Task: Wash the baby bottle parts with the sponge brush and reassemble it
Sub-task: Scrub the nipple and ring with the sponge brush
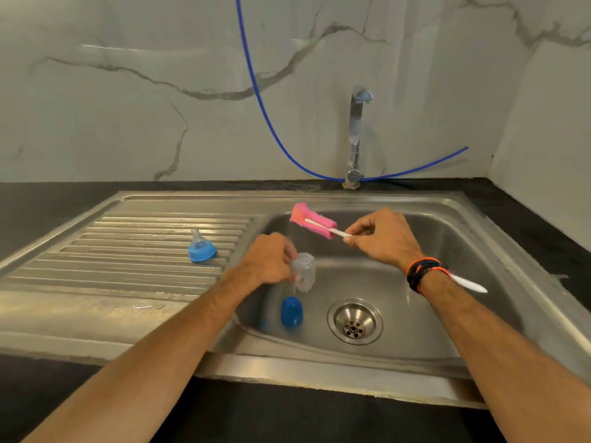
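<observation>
The washing step is in hand, judging by the layout: the bottle is apart, and the person holds its body and the brush over the sink point(479, 219) basin. The left hand point(271, 259) grips the clear bottle body point(303, 271) from its left side, fingers and thumb curled round it, above the left part of the basin and near the edge where the drainboard point(128, 251) ends. The bottle's long axis runs roughly up and down in the view; which end is the open mouth cannot be told, as the clear plastic blurs there.

The right hand point(383, 239) pinches the white handle of the sponge brush point(315, 220), fingers curled round it. The brush's long axis runs from the pink sponge head, up and to the left toward the far edge of the basin, down and to the right, with the handle's tail showing past the right wrist. The sponge head is near the bottle but apart from it, above and slightly to its right.

The next move likely calls for bringing the sponge head to the bottle's mouth, so the 2 axes must be lined up first, by tilting the bottle or swinging the brush.

The blue cap point(291, 311) lies on the basin floor just below the bottle, left of the drain point(355, 321). The blue collar with its teat point(201, 247) stands on the drainboard, teat up. The tap point(355, 139) shows no running water.
</observation>
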Demonstrator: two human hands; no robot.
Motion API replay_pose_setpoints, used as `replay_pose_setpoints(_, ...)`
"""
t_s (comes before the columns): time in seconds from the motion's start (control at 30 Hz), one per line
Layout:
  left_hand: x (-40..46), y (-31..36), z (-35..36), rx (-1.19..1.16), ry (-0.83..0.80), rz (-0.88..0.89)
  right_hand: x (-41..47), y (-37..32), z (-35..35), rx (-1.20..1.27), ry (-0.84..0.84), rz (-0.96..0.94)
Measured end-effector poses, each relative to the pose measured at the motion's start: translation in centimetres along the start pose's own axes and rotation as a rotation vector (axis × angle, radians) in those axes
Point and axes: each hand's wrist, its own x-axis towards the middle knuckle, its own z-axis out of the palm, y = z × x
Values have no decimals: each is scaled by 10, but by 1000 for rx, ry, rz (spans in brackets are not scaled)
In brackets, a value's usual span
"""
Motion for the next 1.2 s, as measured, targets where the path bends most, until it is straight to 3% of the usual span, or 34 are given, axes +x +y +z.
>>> replay_pose_setpoints(0.1, -21, -8, -29, -145, 357, 2, -5, -12, 10, 53, -15, -16)
replay_pose_setpoints(0.17, -34, -25, -48, -74, 594, 19, -10, -23, 19, 81, -39, -45)
replay_pose_setpoints(0.23, -42, -47, -63, 93, 717, -23, -15, -35, 29, 101, -68, -88)
replay_pose_setpoints(0.3, -42, -69, -68, 177, 659, -181, -19, -42, 37, 98, -80, -119)
replay_pose_setpoints(0.4, -42, -85, -66, 62, 486, -343, -24, -48, 47, 81, -88, -133)
replay_pose_setpoints(0.5, -45, -88, -59, 2, 436, -338, -27, -49, 52, 59, -112, -136)
replay_pose_setpoints(0.77, -43, -69, -55, -139, 521, -264, -27, -55, 56, 57, -167, -138)
replay_pose_setpoints(0.9, -33, -58, -50, -488, 556, -279, -25, -56, 50, 45, -114, -166)
replay_pose_setpoints(0.97, -25, -48, -46, -791, 550, -305, -22, -56, 39, 54, -67, -163)
replay_pose_setpoints(1.1, -11, -11, -41, -1598, 327, -380, -18, -53, 5, 82, 27, -126)
replay_pose_setpoints(1.2, -3, 18, -35, -1998, 207, -412, -15, -43, -20, 42, 61, -92)
